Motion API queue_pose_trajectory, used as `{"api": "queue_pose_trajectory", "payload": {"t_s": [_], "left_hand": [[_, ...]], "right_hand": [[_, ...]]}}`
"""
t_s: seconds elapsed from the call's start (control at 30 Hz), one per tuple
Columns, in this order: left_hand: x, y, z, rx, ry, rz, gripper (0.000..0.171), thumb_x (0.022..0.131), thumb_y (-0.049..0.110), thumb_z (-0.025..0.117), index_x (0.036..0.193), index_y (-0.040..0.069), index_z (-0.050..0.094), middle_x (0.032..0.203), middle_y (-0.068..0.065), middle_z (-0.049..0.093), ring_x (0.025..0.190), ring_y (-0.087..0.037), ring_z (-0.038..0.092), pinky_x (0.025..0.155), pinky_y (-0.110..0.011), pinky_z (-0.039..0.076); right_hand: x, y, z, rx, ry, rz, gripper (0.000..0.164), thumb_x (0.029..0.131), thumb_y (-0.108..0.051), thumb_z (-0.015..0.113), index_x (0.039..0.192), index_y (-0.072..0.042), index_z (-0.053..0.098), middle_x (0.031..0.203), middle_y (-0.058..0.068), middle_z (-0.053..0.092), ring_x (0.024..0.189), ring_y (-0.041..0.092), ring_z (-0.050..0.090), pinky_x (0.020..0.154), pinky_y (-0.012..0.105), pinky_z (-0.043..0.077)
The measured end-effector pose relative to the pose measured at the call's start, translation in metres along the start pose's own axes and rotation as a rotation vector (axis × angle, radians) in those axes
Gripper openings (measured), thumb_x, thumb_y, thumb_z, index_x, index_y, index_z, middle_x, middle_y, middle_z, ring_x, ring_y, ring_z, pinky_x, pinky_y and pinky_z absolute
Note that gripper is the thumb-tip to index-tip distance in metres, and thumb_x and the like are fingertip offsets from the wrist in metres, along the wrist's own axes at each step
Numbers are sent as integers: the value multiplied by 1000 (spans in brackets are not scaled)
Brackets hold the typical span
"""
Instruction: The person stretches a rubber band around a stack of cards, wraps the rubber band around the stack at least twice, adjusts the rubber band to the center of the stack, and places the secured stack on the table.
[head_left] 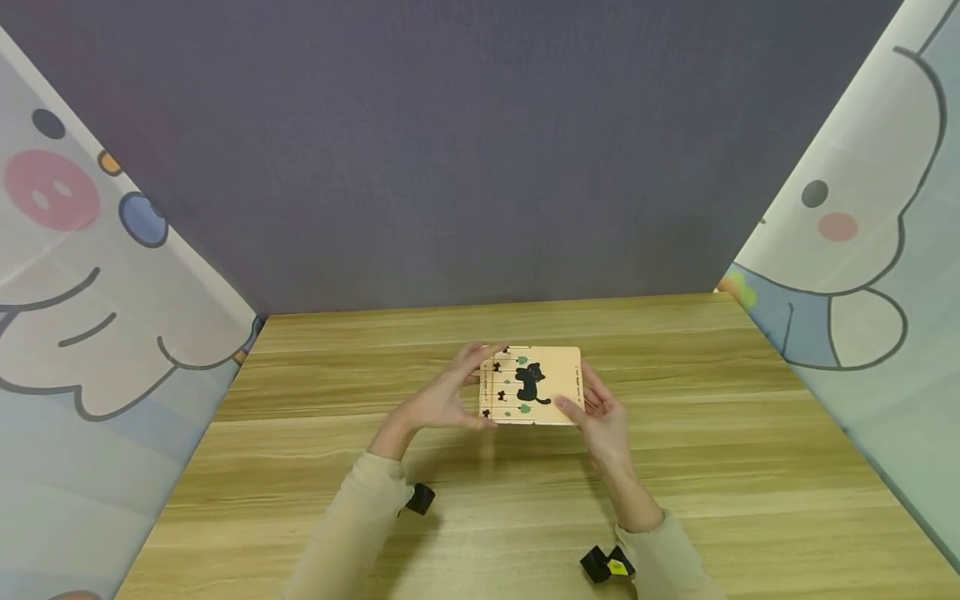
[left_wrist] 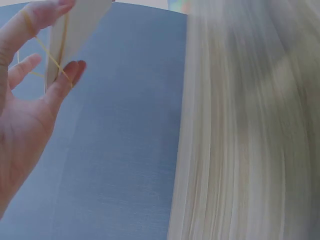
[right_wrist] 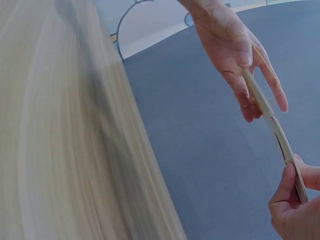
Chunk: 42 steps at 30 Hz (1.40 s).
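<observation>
A thin beige notebook [head_left: 551,379] with a black cat and small green leaf prints is held up over the table, its edge seen side-on in the right wrist view. My right hand [head_left: 606,425] pinches its right end, thumb on the cover and fingers behind. At the left end, my left hand [head_left: 447,397] spreads thumb and fingers across the upper and lower edges. A thin yellow rubber band [left_wrist: 48,52] is stretched over those left fingers and thumb and runs across the notebook's left end.
The wood-grain table [head_left: 315,450] extends beneath both hands, with a dark grey panel [head_left: 480,167] behind it. Cartoon-printed curtains [head_left: 847,275] flank both sides. Small black blocks [head_left: 596,564] show beside the sleeves.
</observation>
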<state>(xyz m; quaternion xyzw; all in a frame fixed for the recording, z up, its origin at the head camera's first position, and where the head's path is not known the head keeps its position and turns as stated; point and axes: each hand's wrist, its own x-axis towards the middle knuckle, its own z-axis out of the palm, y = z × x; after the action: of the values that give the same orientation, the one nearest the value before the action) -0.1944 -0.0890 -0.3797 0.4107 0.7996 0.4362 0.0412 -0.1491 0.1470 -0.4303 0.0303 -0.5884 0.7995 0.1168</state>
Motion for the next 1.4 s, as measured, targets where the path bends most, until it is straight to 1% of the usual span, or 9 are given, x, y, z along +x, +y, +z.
{"api": "queue_pose_trajectory", "payload": {"t_s": [0.1, 0.2, 0.33, 0.57, 0.67, 0.73, 0.87, 1.07, 1.4], "left_hand": [[-1, -1, 0, -119, 30, -18, 100, 61, 14, 82, 141, 21, 22, 141, -12, 15, 129, -27, 17, 97, -38, 34], [-2, 1, 0, -174, 57, -34, 98, 63, 11, 80, 141, 21, 23, 142, -12, 15, 129, -26, 19, 98, -35, 33], [-2, 12, 2, -275, 104, 0, 92, 65, -3, 75, 140, 7, 22, 137, -18, 23, 125, -32, 27, 99, -40, 31], [-5, 29, 9, -352, 215, 22, 79, 69, -13, 67, 136, -5, 25, 137, -23, 26, 126, -34, 27, 99, -43, 28], [-7, 29, 13, -364, 260, 12, 77, 70, -14, 67, 135, -6, 27, 138, -22, 26, 126, -33, 27, 100, -38, 27], [-9, 28, 15, -371, 287, 7, 75, 70, -14, 66, 134, -6, 29, 138, -21, 27, 126, -31, 27, 101, -34, 27], [-13, 26, 18, -375, 339, 35, 69, 71, -15, 65, 131, -9, 32, 137, -24, 28, 125, -33, 28, 100, -34, 28], [-19, 25, 20, -336, 399, 69, 63, 70, -16, 65, 126, -14, 36, 134, -28, 31, 122, -37, 33, 96, -38, 32], [-19, 14, 33, -366, 607, 231, 48, 69, -26, 58, 114, -22, 43, 117, -35, 46, 102, -39, 52, 81, -38, 46]], "right_hand": [[1, 4, -1, 100, -34, -55, 70, 71, 9, 67, 133, -1, 36, 99, 12, 64, 83, 18, 63, 72, 25, 51], [-3, -7, 7, 110, 0, -21, 71, 72, 13, 64, 134, 2, 32, 99, 7, 64, 84, 17, 63, 73, 26, 50], [-3, -5, 7, 150, 7, -18, 71, 74, 12, 63, 135, 1, 29, 102, 9, 63, 84, 18, 63, 67, 21, 51], [25, 73, -35, 212, -15, -61, 73, 74, 11, 65, 136, -14, 36, 120, 21, 51, 100, 34, 55, 76, 32, 48], [30, 82, -40, 180, 4, -51, 72, 73, 9, 66, 135, -17, 38, 124, 20, 49, 105, 35, 52, 79, 34, 47], [30, 79, -40, 119, -16, -60, 70, 75, 5, 67, 135, -18, 37, 124, 17, 49, 105, 31, 53, 78, 32, 48], [14, 23, -18, 69, -134, -68, 64, 81, 1, 62, 137, -9, 32, 117, 20, 53, 92, 25, 60, 66, 27, 52], [15, 17, -21, 41, -255, -97, 61, 83, -1, 60, 137, -6, 31, 109, 18, 57, 84, 24, 62, 60, 29, 53], [-4, -37, 14, 19, -55, 31, 65, 79, 17, 52, 136, 0, 27, 94, 2, 63, 75, 15, 63, 59, 26, 53]]}}
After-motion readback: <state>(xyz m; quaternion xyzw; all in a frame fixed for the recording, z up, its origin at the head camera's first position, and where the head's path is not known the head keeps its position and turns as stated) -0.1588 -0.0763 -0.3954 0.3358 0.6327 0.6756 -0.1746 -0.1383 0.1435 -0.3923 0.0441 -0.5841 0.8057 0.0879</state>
